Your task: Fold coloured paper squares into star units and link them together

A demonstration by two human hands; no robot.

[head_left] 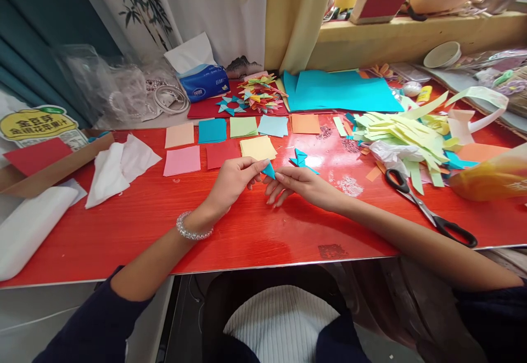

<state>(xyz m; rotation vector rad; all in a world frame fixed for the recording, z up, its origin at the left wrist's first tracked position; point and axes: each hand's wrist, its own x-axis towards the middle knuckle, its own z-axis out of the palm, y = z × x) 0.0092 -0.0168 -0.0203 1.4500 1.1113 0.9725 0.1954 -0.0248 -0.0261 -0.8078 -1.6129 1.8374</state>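
A small folded blue paper piece (269, 171) is held above the red table (164, 231). My left hand (236, 180) pinches its left side, and my right hand (294, 183) grips its lower right edge between thumb and finger, the other fingers slightly spread. Just beyond my right hand lies a partly joined blue folded shape (301, 160). Behind my hands, square paper stacks sit in two rows, among them pink (181, 161), red (222, 154), yellow (258, 149) and orange (305, 123). Finished folded rings (263, 95) are piled farther back.
Black-handled scissors (424, 209) lie at the right, beside a heap of green paper strips (403, 132). Large blue sheets (341, 93) and a tissue pack (201, 82) stand at the back. Crumpled tissue (119, 168) and a cardboard box (61, 168) are at the left.
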